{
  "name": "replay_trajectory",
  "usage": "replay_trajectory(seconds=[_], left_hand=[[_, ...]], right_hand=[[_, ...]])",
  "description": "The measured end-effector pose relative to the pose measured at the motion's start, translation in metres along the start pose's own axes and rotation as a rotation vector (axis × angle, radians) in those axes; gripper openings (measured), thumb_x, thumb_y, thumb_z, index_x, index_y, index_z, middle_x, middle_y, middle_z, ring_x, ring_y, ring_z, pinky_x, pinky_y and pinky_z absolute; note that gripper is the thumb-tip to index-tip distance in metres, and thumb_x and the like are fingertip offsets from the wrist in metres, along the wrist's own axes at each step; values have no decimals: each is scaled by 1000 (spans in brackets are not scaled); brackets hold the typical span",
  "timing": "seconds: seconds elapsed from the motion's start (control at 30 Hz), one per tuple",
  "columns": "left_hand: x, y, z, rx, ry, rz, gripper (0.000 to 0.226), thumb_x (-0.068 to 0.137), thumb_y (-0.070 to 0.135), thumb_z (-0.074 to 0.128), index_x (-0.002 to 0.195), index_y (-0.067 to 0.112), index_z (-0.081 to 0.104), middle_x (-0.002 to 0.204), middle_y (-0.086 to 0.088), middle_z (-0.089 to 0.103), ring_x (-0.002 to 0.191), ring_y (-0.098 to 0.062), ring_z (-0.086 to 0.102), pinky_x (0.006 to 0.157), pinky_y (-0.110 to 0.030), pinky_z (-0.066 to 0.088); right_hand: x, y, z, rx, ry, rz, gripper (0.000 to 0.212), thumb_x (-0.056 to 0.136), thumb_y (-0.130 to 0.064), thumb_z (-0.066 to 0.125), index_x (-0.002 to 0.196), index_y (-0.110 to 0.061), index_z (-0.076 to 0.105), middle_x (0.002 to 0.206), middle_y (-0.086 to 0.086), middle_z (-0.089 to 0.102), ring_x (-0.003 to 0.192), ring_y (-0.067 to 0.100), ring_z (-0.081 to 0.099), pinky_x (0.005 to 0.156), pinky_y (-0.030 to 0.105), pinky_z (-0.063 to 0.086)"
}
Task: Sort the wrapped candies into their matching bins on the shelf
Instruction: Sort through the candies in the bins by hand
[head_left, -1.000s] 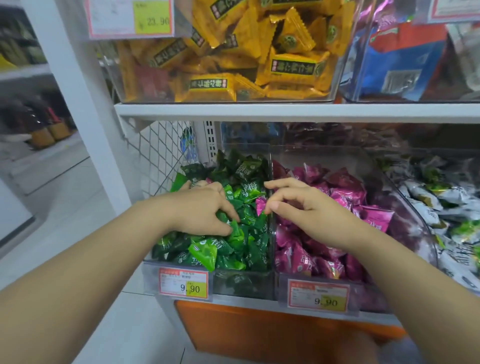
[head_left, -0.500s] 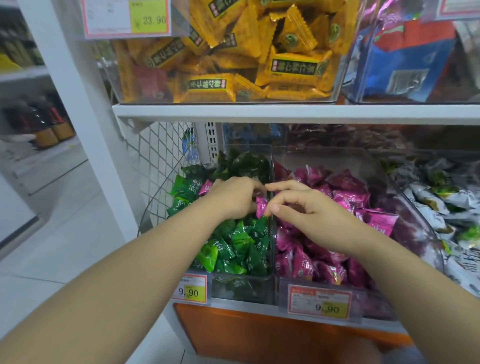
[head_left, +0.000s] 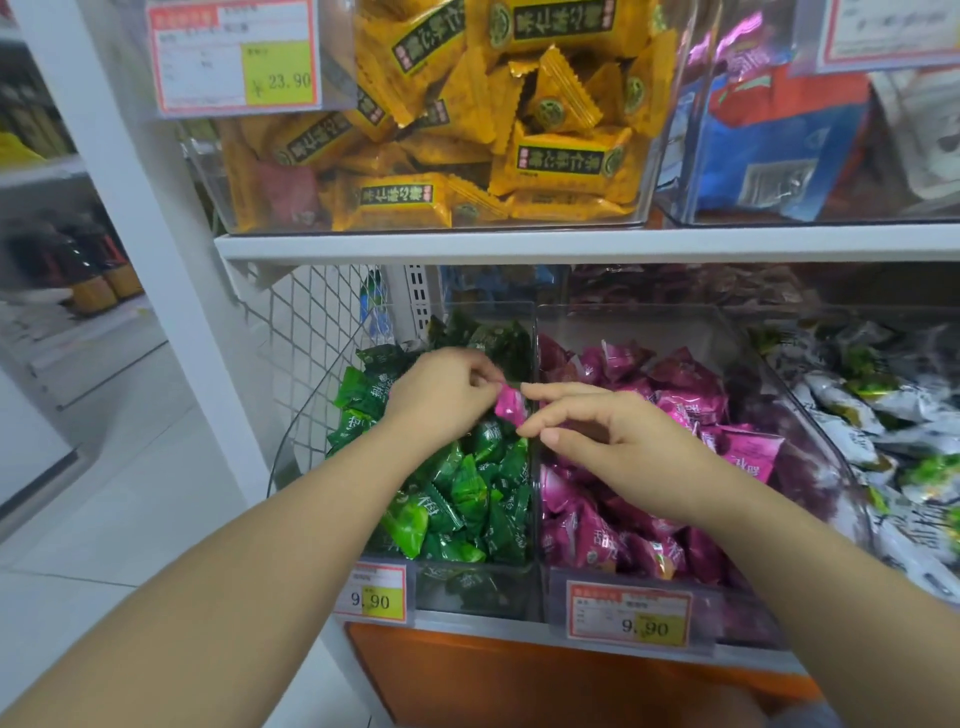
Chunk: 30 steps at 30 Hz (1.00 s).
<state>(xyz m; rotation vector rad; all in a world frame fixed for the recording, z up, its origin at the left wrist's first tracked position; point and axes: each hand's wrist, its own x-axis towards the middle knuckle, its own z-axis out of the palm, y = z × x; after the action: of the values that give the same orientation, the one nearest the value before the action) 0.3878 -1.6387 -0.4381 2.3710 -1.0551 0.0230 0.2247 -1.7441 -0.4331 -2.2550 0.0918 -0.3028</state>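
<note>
Pink candy (head_left: 510, 406): one stray piece, held in the air over the right edge of the green bin (head_left: 467, 590), above the heap of green candies (head_left: 457, 488). It sat just left of the clear wall (head_left: 535, 499) that parts this bin from the pink bin (head_left: 737, 621) on the same shelf (head_left: 519, 244).

Long axis tilted, upper-left corner high, lower-right corner low.

Left hand (head_left: 441, 397): fingers (head_left: 483, 375) curled and pinching the candy's upper-left corner. The candy hung to the right of that hand, towards the pink bin.

Right hand (head_left: 618, 441): reached across from over the pink bin. Forefinger (head_left: 561, 391) lay at the candy's top right, thumb (head_left: 545, 435) at its lower end, so the piece lay between the two tips. Could not tell whether they had closed on it or only touched. Remaining fingers loosely curled, holding nothing.

Judgement: a hand-over at the dividing wall. The matching bin lay directly right of the candy, on the right hand's side, so that hand was better placed to carry it. Only a short rightward move over the wall seemed needed.
</note>
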Motion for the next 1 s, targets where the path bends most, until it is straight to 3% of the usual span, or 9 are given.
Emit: replay_trajectory(seconds=[0.17,0.3,0.4,0.5,0.6,0.7,0.8,0.93,1.0], left_hand=[[-6,16,-19,-340,183,64,8,90,17,60,94,23,63,81,16,59,73,1,56,57,-4,41],[-8,42,-14,-398,162,147,5,90,20,63,88,24,63,75,19,60,65,8,55,60,-2,38],[-7,48,-10,-440,96,154,8,90,18,61,87,25,62,72,12,66,64,8,58,63,-8,44],[-6,42,-10,-484,91,131,8,90,18,61,87,25,62,82,6,70,80,-3,66,81,-21,52],[-3,24,-15,-355,148,101,9,92,17,59,97,23,64,98,6,68,93,-9,62,76,-9,44],[1,-3,-17,-70,78,66,27,93,18,57,120,19,60,119,3,61,108,-11,57,84,-12,37],[1,-26,-19,164,70,24,34,93,17,57,127,21,56,128,-5,56,109,-21,57,88,-25,43],[1,-52,-33,178,103,-71,37,90,12,59,126,19,58,121,-7,63,98,-23,60,78,-27,47],[3,-56,-34,213,31,-76,37,89,17,62,126,17,58,119,-7,65,100,-24,60,80,-27,47]], right_hand=[[-7,1,-12,33,362,18,28,92,-18,58,86,-45,66,84,-7,72,71,23,66,67,45,55],[-8,7,-17,76,581,23,28,92,-15,58,83,-40,65,81,8,71,82,47,61,74,58,51],[-6,9,-16,83,581,25,27,92,-15,57,84,-39,65,80,15,70,71,44,59,64,50,52],[-3,7,-11,74,523,35,26,93,-15,56,86,-38,65,76,17,68,44,19,39,44,28,35],[1,5,-6,81,482,34,22,93,-14,56,91,-32,67,75,11,68,37,6,33,41,17,30],[6,4,0,51,369,36,20,92,-19,58,105,-29,68,91,-15,68,63,-8,56,61,4,39],[13,7,7,-83,216,23,28,91,-29,58,119,-33,63,126,-21,54,110,-11,46,85,-4,28],[19,7,10,-117,156,31,30,91,-35,56,121,-32,62,143,-16,41,126,-4,35,95,8,24],[21,7,9,-101,164,32,29,90,-34,57,118,-32,63,142,-14,43,125,-4,36,86,1,26]])
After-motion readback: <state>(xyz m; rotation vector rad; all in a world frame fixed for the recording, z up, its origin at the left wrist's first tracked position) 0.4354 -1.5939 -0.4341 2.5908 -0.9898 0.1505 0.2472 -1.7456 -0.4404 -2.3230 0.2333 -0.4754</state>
